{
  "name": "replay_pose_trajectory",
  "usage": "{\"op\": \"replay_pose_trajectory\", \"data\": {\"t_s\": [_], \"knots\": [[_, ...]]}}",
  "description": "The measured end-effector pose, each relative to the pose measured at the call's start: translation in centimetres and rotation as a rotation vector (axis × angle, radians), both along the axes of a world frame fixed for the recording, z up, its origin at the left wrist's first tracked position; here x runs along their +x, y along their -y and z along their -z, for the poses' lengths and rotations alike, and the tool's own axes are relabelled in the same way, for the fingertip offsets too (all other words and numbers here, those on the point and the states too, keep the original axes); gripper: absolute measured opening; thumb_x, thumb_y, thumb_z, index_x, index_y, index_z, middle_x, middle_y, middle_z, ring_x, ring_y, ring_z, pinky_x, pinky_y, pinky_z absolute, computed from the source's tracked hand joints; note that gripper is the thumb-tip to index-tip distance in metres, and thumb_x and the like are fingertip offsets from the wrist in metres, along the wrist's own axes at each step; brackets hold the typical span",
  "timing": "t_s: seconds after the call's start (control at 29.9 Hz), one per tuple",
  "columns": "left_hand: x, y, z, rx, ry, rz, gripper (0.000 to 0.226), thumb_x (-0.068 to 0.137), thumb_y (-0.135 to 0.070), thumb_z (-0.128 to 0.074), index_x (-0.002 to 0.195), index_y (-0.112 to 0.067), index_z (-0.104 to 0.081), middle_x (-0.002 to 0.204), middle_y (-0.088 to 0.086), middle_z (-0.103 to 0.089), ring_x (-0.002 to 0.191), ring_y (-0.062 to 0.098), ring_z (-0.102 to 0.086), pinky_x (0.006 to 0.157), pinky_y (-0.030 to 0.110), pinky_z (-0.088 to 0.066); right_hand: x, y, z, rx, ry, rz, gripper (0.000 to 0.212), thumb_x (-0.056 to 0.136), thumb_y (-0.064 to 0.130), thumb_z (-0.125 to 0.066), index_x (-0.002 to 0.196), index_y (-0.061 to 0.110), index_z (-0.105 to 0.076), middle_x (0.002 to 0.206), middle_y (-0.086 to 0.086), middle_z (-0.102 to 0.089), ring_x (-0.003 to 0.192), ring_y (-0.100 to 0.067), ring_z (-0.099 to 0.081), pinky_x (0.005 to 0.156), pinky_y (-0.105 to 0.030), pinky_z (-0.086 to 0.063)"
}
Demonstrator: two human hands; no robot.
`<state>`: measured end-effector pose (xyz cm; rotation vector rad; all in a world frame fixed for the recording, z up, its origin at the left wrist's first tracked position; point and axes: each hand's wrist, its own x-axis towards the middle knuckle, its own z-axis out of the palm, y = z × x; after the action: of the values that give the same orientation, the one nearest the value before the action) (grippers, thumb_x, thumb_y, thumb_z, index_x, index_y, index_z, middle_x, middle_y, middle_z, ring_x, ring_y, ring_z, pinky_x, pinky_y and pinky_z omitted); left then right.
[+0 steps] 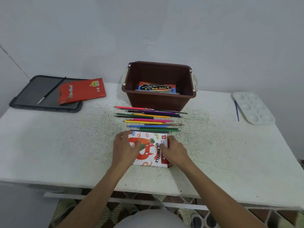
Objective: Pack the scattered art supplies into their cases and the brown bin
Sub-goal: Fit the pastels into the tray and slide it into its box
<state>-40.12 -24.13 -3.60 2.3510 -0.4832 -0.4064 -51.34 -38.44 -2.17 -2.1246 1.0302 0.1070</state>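
Currently both hands are on the pastel box, which lies flat at the near middle of the counter. The left hand grips its left edge with fingers curled over the top, and the right hand grips the right edge. Just behind the box, loose pencils lie in rough rows, reaching up to the brown bin. The bin holds a watercolour box. Far left, a red pencil case rests partly on a grey tray, with a brush also on the tray. Far right is a white palette with a blue brush just beside it.
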Motion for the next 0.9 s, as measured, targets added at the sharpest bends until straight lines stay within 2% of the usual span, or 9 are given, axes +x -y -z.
{"op": "replay_pose_trajectory", "data": {"t_s": [0.13,0.23,0.3,0.37,0.47,0.67,0.8,0.84,0.9], "knots": [[0.4,-0.1,-0.9,-0.03,-0.079,-0.037,0.051,0.088,-0.039,-0.066,0.133,-0.024,-0.047,0.128,0.004,-0.056,0.11,0.018,-0.057,0.069,0.024,-0.052,0.1,0.3,-0.3,0.122,0.035,0.033,0.03,0.097,0.033,-0.055,0.122,0.021,-0.044,0.093,0.006,-0.059,0.078,-0.012,-0.061,0.065,-0.029,-0.05],[0.8,-0.5,-1.6,-0.12,-0.146,0.004,0.041,0.091,-0.027,-0.066,0.127,-0.022,-0.049,0.109,-0.007,-0.06,0.083,0.003,-0.059,0.054,0.009,-0.045,-0.6,1.4,-0.4,0.172,0.055,0.07,0.025,0.097,0.032,-0.056,0.119,0.022,-0.048,0.092,0.007,-0.063,0.08,-0.012,-0.067,0.068,-0.032,-0.058],[0.9,-0.9,-1.8,-0.137,-0.197,0.02,0.033,0.094,-0.021,-0.063,0.124,-0.017,-0.051,0.105,-0.004,-0.062,0.071,-0.005,-0.055,0.047,0.004,-0.041,-1.2,2.0,-0.6,0.114,0.068,0.049,0.025,0.097,0.031,-0.055,0.12,0.021,-0.056,0.096,0.006,-0.065,0.082,-0.013,-0.067,0.068,-0.028,-0.056],[1.1,-1.1,-1.8,-0.104,-0.2,0.021,0.032,0.094,-0.025,-0.062,0.122,-0.015,-0.052,0.112,0.004,-0.066,0.074,-0.001,-0.058,0.053,0.008,-0.046,-1.7,2.2,-0.8,0.044,0.079,0.027,0.023,0.097,0.028,-0.053,0.116,0.02,-0.063,0.096,0.005,-0.069,0.08,-0.011,-0.066,0.066,-0.024,-0.053],[1.0,-0.9,-1.7,-0.028,-0.23,0.024,0.036,0.092,-0.035,-0.062,0.123,-0.018,-0.052,0.114,0.005,-0.068,0.082,0.011,-0.064,0.071,0.028,-0.054,-2.1,1.8,-0.7,0.003,0.05,0.034,0.023,0.097,0.029,-0.052,0.108,0.015,-0.066,0.095,-0.002,-0.072,0.077,-0.012,-0.066,0.067,-0.025,-0.053],[0.0,-0.4,-2.0,-0.032,-0.146,0.052,0.018,0.094,-0.027,-0.059,0.111,-0.023,-0.057,0.088,-0.013,-0.06,0.07,-0.004,-0.054,0.067,0.025,-0.05,-2.2,0.9,-0.4,0.114,0.034,0.066,0.023,0.093,0.034,-0.057,0.111,0.02,-0.057,0.098,0.004,-0.07,0.085,-0.012,-0.065,0.077,-0.033,-0.054],[-0.1,-0.6,-2.2,-0.014,-0.157,0.078,0.02,0.093,-0.022,-0.059,0.113,-0.025,-0.062,0.086,-0.018,-0.061,0.071,-0.004,-0.055,0.063,0.022,-0.046,-1.9,0.8,-0.2,0.207,0.057,0.116,0.055,0.073,0.056,-0.058,0.118,0.025,-0.051,0.108,0.004,-0.065,0.095,-0.014,-0.064,0.086,-0.043,-0.055],[0.0,-0.7,-2.3,-0.007,-0.173,0.09,0.02,0.093,-0.023,-0.059,0.113,-0.027,-0.061,0.092,-0.014,-0.064,0.073,-0.002,-0.057,0.066,0.024,-0.049,-2.0,0.7,-0.2,0.214,0.074,0.122,0.054,0.073,0.056,-0.058,0.118,0.026,-0.052,0.107,0.004,-0.065,0.094,-0.014,-0.064,0.086,-0.042,-0.055],[0.4,-0.8,-2.7,-0.012,-0.199,0.102,0.028,0.094,-0.022,-0.059,0.121,-0.026,-0.061,0.105,-0.008,-0.068,0.081,0.005,-0.061,0.07,0.03,-0.054,-2.2,0.6,-0.7,0.234,0.118,0.155,0.028,0.088,0.04,-0.06,0.112,0.026,-0.055,0.097,0.01,-0.067,0.085,-0.008,-0.066,0.08,-0.036,-0.056]]}}
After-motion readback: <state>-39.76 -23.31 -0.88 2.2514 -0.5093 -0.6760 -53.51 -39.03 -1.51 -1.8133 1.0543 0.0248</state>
